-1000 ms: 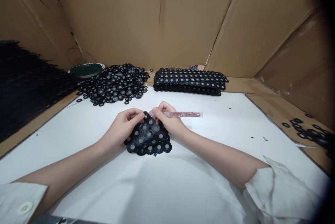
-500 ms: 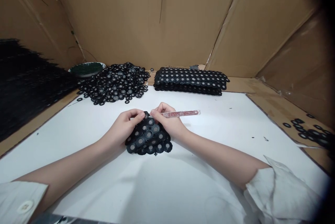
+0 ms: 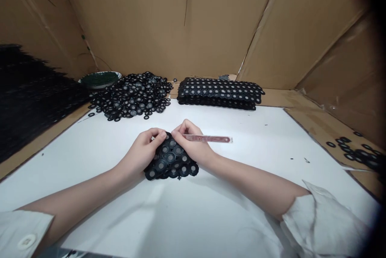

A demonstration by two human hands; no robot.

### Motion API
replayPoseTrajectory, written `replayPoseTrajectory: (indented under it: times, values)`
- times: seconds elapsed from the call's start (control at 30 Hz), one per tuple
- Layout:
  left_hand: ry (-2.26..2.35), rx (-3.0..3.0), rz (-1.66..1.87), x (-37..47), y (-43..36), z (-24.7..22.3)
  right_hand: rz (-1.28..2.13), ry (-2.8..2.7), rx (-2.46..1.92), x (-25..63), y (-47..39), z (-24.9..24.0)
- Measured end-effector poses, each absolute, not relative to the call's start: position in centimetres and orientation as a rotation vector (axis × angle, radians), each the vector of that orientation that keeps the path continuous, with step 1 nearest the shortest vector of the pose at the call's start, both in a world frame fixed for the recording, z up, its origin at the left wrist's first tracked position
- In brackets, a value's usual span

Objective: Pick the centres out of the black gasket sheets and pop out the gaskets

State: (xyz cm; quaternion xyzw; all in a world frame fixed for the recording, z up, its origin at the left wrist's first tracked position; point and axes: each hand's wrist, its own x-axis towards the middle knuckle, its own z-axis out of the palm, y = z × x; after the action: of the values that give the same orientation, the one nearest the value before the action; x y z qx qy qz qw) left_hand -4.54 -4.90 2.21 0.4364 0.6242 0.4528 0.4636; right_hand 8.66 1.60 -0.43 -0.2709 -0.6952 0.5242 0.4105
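My left hand is closed on the upper left edge of a black sheet of joined round pieces with grey centres, its thumb and fingers pinching near the top corner. The sheet is folded or stacked over itself on the white table surface. At the same top corner, my right hand is closed round a slim flat tool with a reddish, lettered handle, which sticks out to the right. The tool's tip is hidden by the fingers and the sheet, so its kind does not show.
Behind the hands lies a heap of loose black rings, beside a bowl of dark green material. A stack of finished-looking black sheets stands at the back. Several black rings rest on cardboard at right. Dark stacked material fills the left.
The tool's handle has dropped slightly and turned, its outer end now lower. The top corner of the sheet has shifted a little downward with both hands' fingertips.
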Motion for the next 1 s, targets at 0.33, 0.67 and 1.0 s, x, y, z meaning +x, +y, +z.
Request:
replayPoseTrajectory:
  times: [0.33,0.67,1.0]
  values:
    - [1.693,1.308,1.018,-3.7,-5.7,3.4,1.051,-1.979,-0.794,8.8,1.7,0.0]
    - [1.848,1.802,1.012,-5.3,-4.9,1.8,0.669,-1.818,-0.819,11.0,5.6,0.7]
    - [1.927,1.870,1.166,-7.3,-3.6,2.1,-0.279,-2.364,-1.238,14.4,12.5,-0.9]
